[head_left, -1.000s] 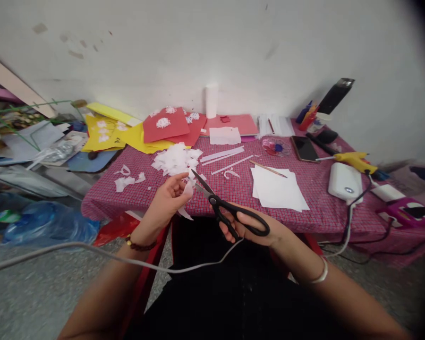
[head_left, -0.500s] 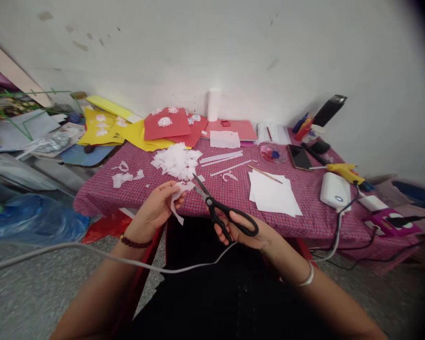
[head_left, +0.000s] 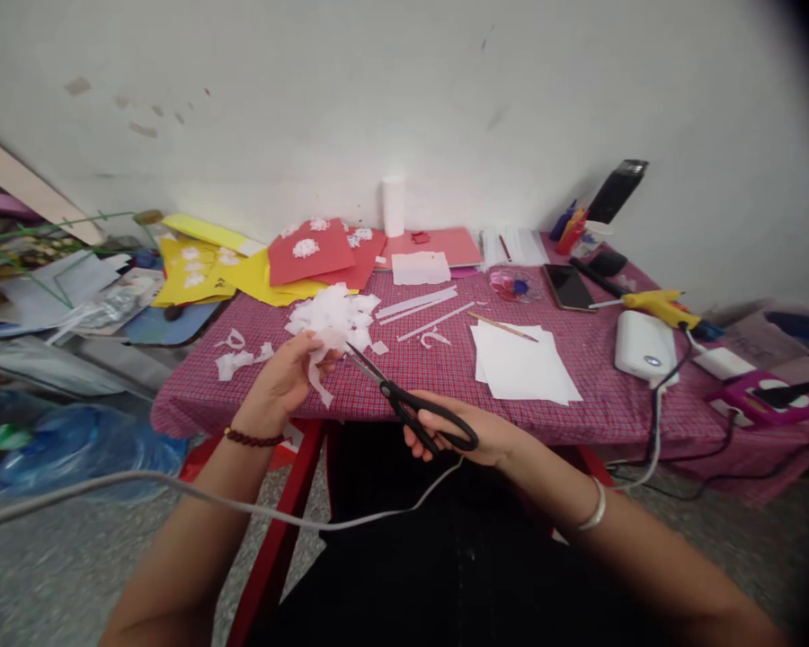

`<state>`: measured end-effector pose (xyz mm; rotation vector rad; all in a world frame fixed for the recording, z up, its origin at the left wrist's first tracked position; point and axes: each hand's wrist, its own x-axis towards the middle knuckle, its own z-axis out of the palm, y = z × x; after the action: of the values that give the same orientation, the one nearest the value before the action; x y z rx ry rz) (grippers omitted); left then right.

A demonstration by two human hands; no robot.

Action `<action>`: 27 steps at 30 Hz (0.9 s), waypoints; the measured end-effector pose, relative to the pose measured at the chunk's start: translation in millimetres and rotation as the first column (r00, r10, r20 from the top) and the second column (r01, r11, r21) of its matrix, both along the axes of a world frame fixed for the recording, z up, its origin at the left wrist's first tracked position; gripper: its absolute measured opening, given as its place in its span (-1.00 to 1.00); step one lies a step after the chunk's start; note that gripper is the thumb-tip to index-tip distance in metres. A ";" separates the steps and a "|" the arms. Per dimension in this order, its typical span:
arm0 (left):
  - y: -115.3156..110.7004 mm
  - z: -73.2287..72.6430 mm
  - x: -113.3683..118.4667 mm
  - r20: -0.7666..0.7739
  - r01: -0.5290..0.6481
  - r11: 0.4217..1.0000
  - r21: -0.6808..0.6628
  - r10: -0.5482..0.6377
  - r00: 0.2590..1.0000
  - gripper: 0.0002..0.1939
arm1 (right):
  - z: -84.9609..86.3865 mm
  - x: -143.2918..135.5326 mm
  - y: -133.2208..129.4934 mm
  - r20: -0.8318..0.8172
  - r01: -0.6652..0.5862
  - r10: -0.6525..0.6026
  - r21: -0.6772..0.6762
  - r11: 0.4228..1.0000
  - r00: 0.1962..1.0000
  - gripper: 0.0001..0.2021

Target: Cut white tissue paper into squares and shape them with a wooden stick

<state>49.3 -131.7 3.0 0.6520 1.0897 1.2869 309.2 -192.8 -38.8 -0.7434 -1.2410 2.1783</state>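
My left hand (head_left: 284,382) pinches a thin piece of white paper (head_left: 320,382), one curled strip of which dangles below the fingers. In my right hand (head_left: 459,427) are black-handled scissors (head_left: 404,403), fingers through the loops. Their blades point up and left, nearly closed, with the tips at the edge of the held paper; whether they touch it I cannot tell. Right behind the left hand lies a heap of small white paper pieces (head_left: 333,310). Paper scraps (head_left: 235,363) lie left of it, and long narrow paper strips (head_left: 418,304) to its right.
White sheets (head_left: 522,368) with a pencil-like stick (head_left: 502,325) lie at the right. Beyond are a phone (head_left: 567,286), a yellow glue gun (head_left: 657,307) and a white box (head_left: 644,346) with cables. Red cards (head_left: 316,256) and yellow paper (head_left: 253,274) lie at the back. A pale cable (head_left: 256,510) crosses before me.
The scissor blades have closed from a wider gap. Both hands have shifted slightly left, the left one with its paper nearer the heap. The camera view has tilted a little.
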 end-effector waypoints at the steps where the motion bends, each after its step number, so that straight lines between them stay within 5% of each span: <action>1: -1.2 -0.5 1.0 -0.011 0.021 1.000 0.000 -0.021 1.000 -0.86 | 0.4 -3.9 1.8 0.007 0.008 -0.008 0.016 1.000 1.000 -0.54; 7: -5.5 -4.1 2.6 -0.047 0.081 0.996 -0.037 -0.083 0.995 -0.90 | -0.7 -26.0 12.1 0.016 0.062 -0.062 0.004 0.998 0.998 -0.50; 23: 26.4 -3.4 -7.8 -0.034 0.165 0.986 -0.020 -0.166 0.986 -0.95 | 8.8 -52.9 44.1 0.005 0.194 -0.195 0.058 0.979 0.981 -0.53; 27: 25.6 -10.9 -20.3 -0.022 0.231 0.971 -0.066 -0.233 0.972 -0.92 | 4.1 -51.7 57.2 0.015 0.137 -0.137 0.003 0.991 0.990 -0.48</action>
<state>29.0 -106.1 -7.9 0.7302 1.0410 1.0409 257.5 -135.6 -34.8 -0.8211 -1.1637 2.0635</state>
